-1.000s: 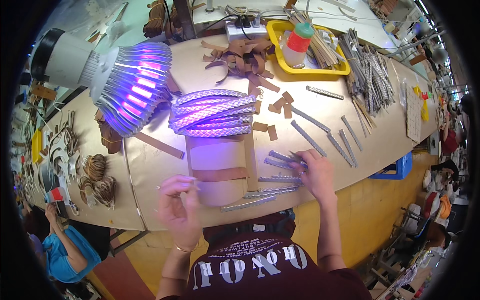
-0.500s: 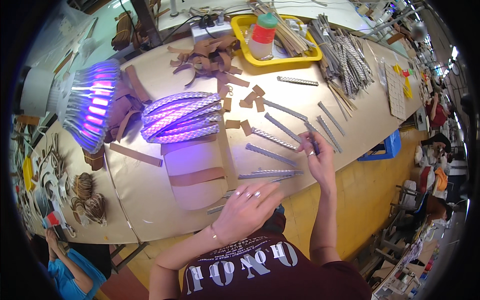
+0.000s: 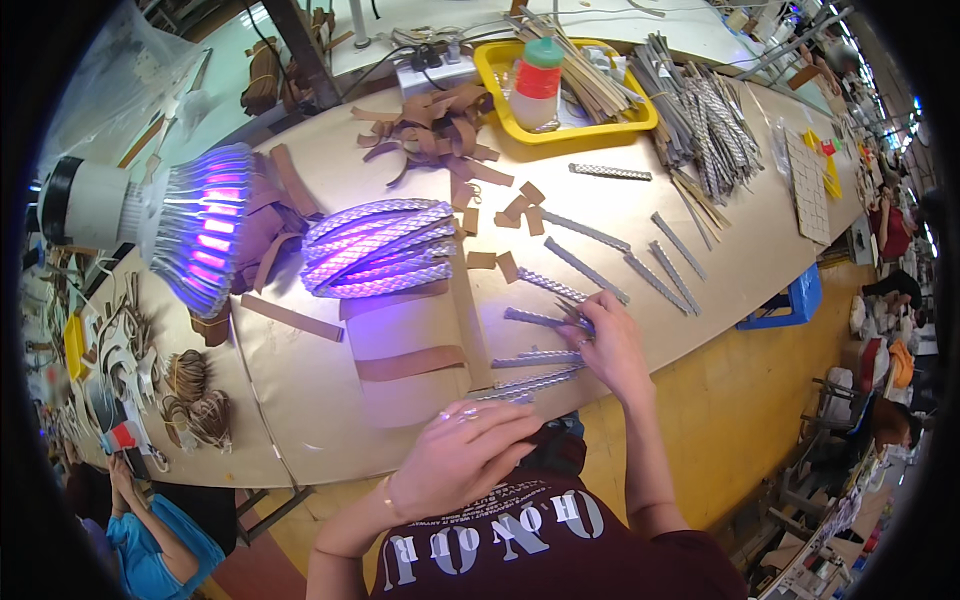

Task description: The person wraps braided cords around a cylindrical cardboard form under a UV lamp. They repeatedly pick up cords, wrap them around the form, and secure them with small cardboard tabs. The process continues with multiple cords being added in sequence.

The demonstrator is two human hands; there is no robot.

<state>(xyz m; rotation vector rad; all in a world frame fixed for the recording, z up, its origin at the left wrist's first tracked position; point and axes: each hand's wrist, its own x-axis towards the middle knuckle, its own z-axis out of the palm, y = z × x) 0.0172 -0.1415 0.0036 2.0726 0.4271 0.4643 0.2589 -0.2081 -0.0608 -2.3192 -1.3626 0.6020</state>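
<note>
At the near edge of the gold-topped worktable [image 3: 312, 428], your left hand [image 3: 470, 450] has its fingers together; your right hand [image 3: 612, 345] narrows at short grey braided strips [image 3: 533, 317] farther in. I cannot tell whether either holds anything. A yellow plastic tray [image 3: 585, 134] stands beyond.

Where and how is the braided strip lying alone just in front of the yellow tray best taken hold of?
Probably a pinch across the middle of the braided strip, from above and the person's side: it lies slim and flat, with space around it and the yellow tray beyond.
</note>
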